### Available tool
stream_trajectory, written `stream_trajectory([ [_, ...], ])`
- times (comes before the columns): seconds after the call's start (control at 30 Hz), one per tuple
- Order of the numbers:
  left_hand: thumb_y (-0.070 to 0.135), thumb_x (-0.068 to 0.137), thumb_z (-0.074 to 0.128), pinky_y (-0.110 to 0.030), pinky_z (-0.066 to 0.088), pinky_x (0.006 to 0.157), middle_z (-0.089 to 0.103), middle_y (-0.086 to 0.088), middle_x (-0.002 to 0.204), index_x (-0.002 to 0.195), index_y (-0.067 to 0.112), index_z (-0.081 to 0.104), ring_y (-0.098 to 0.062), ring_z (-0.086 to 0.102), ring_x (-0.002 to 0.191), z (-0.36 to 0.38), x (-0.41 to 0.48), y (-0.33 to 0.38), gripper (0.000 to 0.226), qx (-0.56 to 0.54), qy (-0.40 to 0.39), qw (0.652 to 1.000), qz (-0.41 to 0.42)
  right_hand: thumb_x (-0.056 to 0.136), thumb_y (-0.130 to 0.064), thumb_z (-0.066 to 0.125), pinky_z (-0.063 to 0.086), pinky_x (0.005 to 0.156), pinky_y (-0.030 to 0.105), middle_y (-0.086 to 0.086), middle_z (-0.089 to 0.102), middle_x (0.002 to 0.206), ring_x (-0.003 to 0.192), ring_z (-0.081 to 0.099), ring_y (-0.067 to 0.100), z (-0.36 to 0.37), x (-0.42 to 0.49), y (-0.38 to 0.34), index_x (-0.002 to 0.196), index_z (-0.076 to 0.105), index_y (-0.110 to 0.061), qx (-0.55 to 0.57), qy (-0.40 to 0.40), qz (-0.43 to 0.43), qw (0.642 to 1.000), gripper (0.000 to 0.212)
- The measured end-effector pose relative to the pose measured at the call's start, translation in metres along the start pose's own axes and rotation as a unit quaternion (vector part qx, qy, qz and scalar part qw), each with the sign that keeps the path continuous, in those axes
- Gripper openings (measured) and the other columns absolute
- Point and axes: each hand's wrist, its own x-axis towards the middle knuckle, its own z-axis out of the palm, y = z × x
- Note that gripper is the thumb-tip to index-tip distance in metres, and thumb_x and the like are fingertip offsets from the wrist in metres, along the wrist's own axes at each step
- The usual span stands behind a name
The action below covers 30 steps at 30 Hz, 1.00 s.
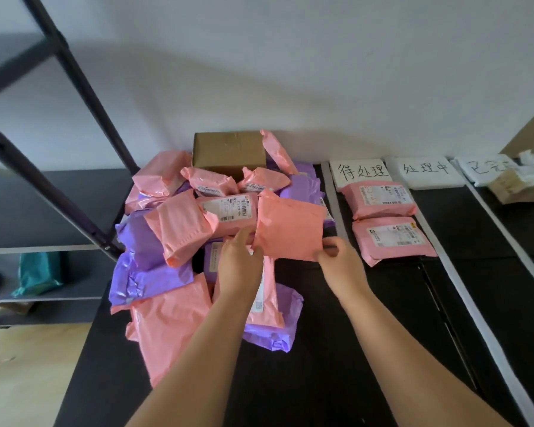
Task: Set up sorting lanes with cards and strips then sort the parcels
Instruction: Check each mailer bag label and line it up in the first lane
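Note:
A pink parcel is lifted over the right side of a heap of pink and purple parcels on the black table. My left hand grips its lower left edge and my right hand pinches its lower right corner. Three white cards with handwritten characters head lanes divided by white strips. Two pink parcels lie label-up in the first lane.
A brown cardboard box stands at the back of the heap by the wall. A small brown box and white packets sit in the far right lane. A dark metal shelf rack stands to the left, with a teal bag on it.

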Motion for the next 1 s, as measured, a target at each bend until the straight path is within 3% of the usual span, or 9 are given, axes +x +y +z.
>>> stream_trajectory([
  [0.1, 0.022, 0.096, 0.057, -0.021, 0.038, 0.079, 0.068, 0.007, 0.110, 0.122, 0.024, 0.066, -0.009, 0.060, 0.097, -0.019, -0.011, 0.015, 0.028, -0.048, 0.020, 0.999, 0.010, 0.088, -0.036, 0.067, 0.037, 0.063, 0.015, -0.022, 0.058, 0.093, 0.083, 0.059, -0.006, -0.017, -0.020, -0.022, 0.103, 0.054, -0.037, 0.052, 0.021, -0.036, 0.998, 0.020],
  [0.23, 0.023, 0.094, 0.062, -0.009, 0.040, 0.069, 0.067, 0.015, 0.097, 0.111, 0.027, 0.070, 0.004, 0.059, 0.084, -0.054, -0.020, 0.038, 0.019, -0.144, 0.051, 0.988, 0.031, 0.078, -0.044, 0.079, 0.039, 0.065, 0.009, -0.026, 0.061, 0.100, 0.086, 0.057, -0.021, -0.041, -0.052, -0.055, 0.103, 0.053, -0.044, 0.076, 0.006, -0.097, 0.992, 0.037],
  [0.33, 0.021, 0.093, 0.065, -0.004, 0.043, 0.064, 0.070, 0.017, 0.086, 0.090, 0.032, 0.069, 0.008, 0.062, 0.076, -0.086, -0.029, 0.053, 0.012, -0.259, 0.052, 0.964, 0.035, 0.084, -0.031, 0.078, 0.041, 0.068, 0.016, -0.019, 0.065, 0.098, 0.091, 0.063, -0.004, -0.051, -0.071, -0.078, 0.108, 0.057, -0.038, 0.034, 0.034, -0.160, 0.986, 0.032],
  [0.47, 0.029, 0.095, 0.063, -0.004, 0.043, 0.062, 0.073, 0.016, 0.078, 0.088, 0.025, 0.074, 0.007, 0.063, 0.071, -0.126, -0.040, 0.063, 0.014, -0.361, 0.063, 0.929, 0.054, 0.092, -0.024, 0.067, 0.041, 0.066, 0.020, -0.004, 0.068, 0.094, 0.088, 0.064, 0.011, -0.054, -0.093, -0.113, 0.097, 0.068, -0.021, 0.024, 0.111, -0.221, 0.969, 0.005],
  [0.53, 0.034, 0.097, 0.059, -0.009, 0.048, 0.068, 0.074, 0.011, 0.083, 0.093, 0.024, 0.072, 0.002, 0.066, 0.076, -0.145, -0.044, 0.064, 0.017, -0.396, 0.063, 0.914, 0.056, 0.091, -0.025, 0.067, 0.043, 0.063, 0.025, -0.008, 0.068, 0.081, 0.078, 0.063, 0.007, -0.054, -0.106, -0.131, 0.083, 0.066, -0.024, 0.060, 0.128, -0.224, 0.964, 0.009],
  [0.6, 0.035, 0.098, 0.057, -0.021, 0.053, 0.081, 0.075, 0.004, 0.095, 0.110, 0.021, 0.068, -0.009, 0.070, 0.090, -0.162, -0.046, 0.061, 0.022, -0.408, 0.067, 0.909, 0.057, 0.091, -0.027, 0.067, 0.047, 0.063, 0.034, -0.007, 0.067, 0.076, 0.071, 0.062, 0.007, -0.054, -0.119, -0.148, 0.077, 0.065, -0.023, 0.096, 0.136, -0.216, 0.962, 0.014],
  [0.67, 0.038, 0.094, 0.063, -0.027, 0.052, 0.088, 0.073, 0.006, 0.104, 0.116, 0.022, 0.065, -0.011, 0.068, 0.099, -0.179, -0.046, 0.057, 0.028, -0.393, 0.078, 0.915, 0.057, 0.091, -0.026, 0.066, 0.051, 0.070, 0.045, 0.003, 0.067, 0.077, 0.078, 0.064, 0.025, -0.054, -0.133, -0.162, 0.080, 0.066, -0.015, 0.130, 0.135, -0.212, 0.959, 0.017],
  [0.8, 0.042, 0.087, 0.071, -0.012, 0.050, 0.069, 0.073, 0.013, 0.100, 0.109, 0.025, 0.070, -0.005, 0.068, 0.094, -0.201, -0.050, 0.048, 0.027, -0.314, 0.048, 0.945, 0.082, 0.091, -0.026, 0.065, 0.051, 0.073, 0.047, 0.022, 0.066, 0.083, 0.083, 0.061, 0.041, -0.057, -0.156, -0.189, 0.082, 0.067, -0.007, 0.180, 0.127, -0.202, 0.954, 0.021],
  [1.0, 0.043, 0.079, 0.076, -0.019, 0.054, 0.070, 0.072, 0.016, 0.090, 0.096, 0.030, 0.069, -0.003, 0.068, 0.086, -0.219, -0.066, 0.049, 0.023, -0.316, 0.071, 0.941, 0.101, 0.090, -0.023, 0.068, 0.047, 0.091, 0.060, 0.024, 0.068, 0.094, 0.097, 0.061, 0.044, -0.059, -0.181, -0.211, 0.089, 0.070, -0.003, 0.254, 0.135, -0.194, 0.938, 0.021],
])
